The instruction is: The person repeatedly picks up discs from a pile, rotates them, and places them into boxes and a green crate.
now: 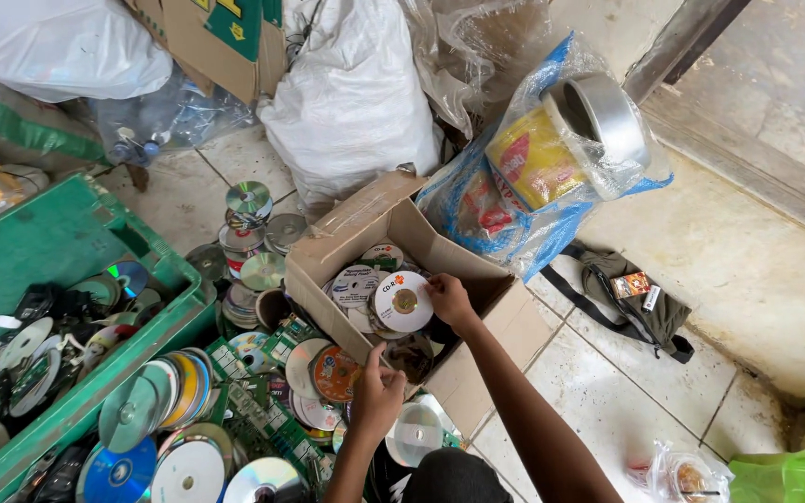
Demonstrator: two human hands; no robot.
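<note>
An open cardboard box (347, 244) sits on the tiled floor with several discs inside. My right hand (449, 298) reaches into it and holds a white disc (401, 302) with an orange mark by its right edge. My left hand (379, 391) is at the box's near wall, fingers curled beside a dark disc (413, 358). Whether it grips that disc is unclear. Loose discs (314, 371) and green circuit boards (267, 421) lie on the floor just left of my left hand.
A green plastic crate (48, 242) full of discs stands at the left. Disc stacks (249, 224) lie behind the box. White sacks (351, 93), a blue-trimmed plastic bag with a metal pot (598, 116), and a dark shoulder bag (640, 312) lie around.
</note>
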